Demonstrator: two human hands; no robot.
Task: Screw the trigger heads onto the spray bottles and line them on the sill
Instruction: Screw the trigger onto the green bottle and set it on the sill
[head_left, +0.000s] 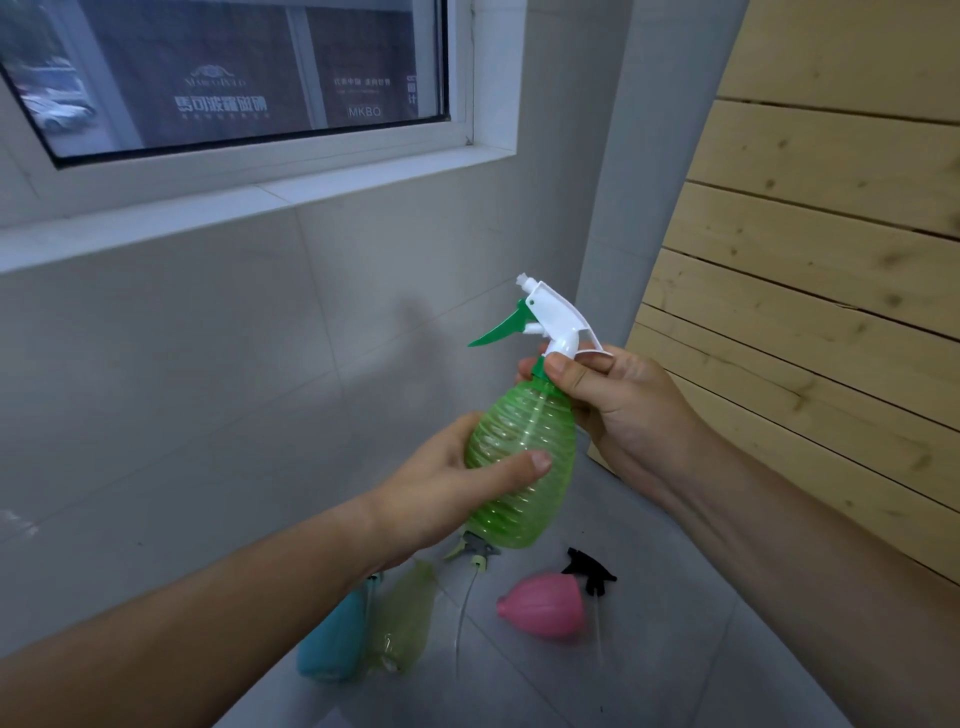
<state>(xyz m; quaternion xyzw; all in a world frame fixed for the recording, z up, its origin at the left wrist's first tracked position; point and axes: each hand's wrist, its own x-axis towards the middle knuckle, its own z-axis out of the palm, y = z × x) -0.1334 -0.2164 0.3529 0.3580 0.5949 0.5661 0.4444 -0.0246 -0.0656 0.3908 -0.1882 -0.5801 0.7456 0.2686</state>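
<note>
Bottles: four. Green bottle (522, 467) is mid-air below the sill (156, 228), left grip (447, 499) wrapped round its body, right grip (613, 400) pinching the collar of the white trigger head (556, 317). Blue bottle (332, 639), yellow bottle (402, 618) and pink bottle (545, 605) lie on the floor (649, 649) with two loose heads: black head (589, 569), grey head (475, 551).

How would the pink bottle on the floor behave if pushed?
The pink bottle lies on its side and looks round, so it would probably roll. It seems empty, without a head, so likely light. On the smooth floor tiles it may also slide.
</note>
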